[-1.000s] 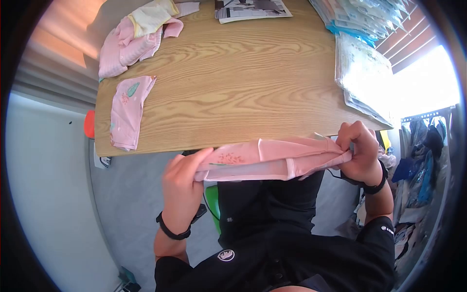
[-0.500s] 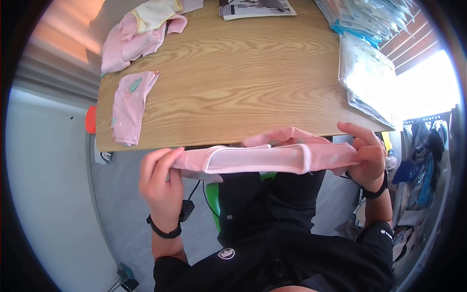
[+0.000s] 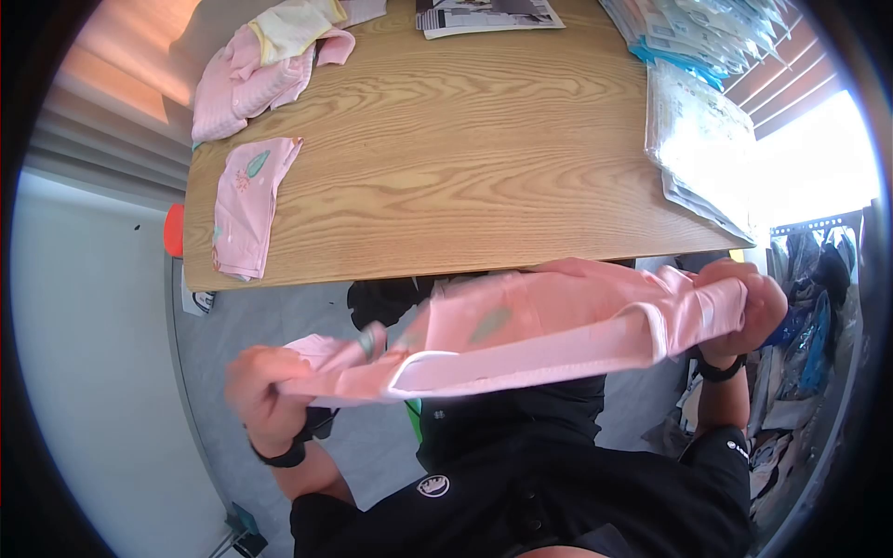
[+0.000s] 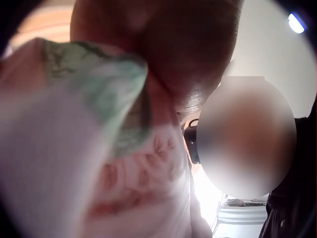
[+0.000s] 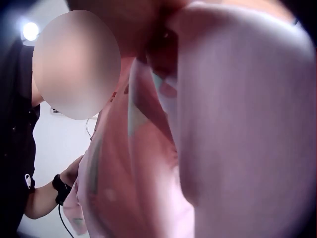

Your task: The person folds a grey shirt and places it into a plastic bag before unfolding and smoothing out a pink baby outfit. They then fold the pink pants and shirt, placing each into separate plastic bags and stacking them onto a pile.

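A pink garment (image 3: pixel 549 307) with a green and red leafy print and white-edged openings is stretched between both hands, in front of the table's near edge. My left hand (image 3: pixel 263 395) grips one end, lower and toward the body; a loose flap of cloth hangs near its fingers. The other end is bunched in my right hand (image 3: pixel 752 302), which sits higher. In the left wrist view the printed cloth (image 4: pixel 143 183) hangs below the hand, blurred. Pale, unprinted cloth (image 5: pixel 247 119) fills much of the right wrist view and hides the fingertips there.
On the wooden table (image 3: pixel 446 167) lies a folded pink printed garment (image 3: pixel 246 209) at the left. Behind it is a heap of pink clothes (image 3: pixel 256 84) with a yellow-edged piece. A printed sheet (image 3: pixel 488 17) lies at the back, and plastic-wrapped packets (image 3: pixel 698 130) are stacked at the right.
Both hands have moved apart; the left has come left and toward the body. The garment, earlier a narrow band between them, is now spread wider with more of its print showing.
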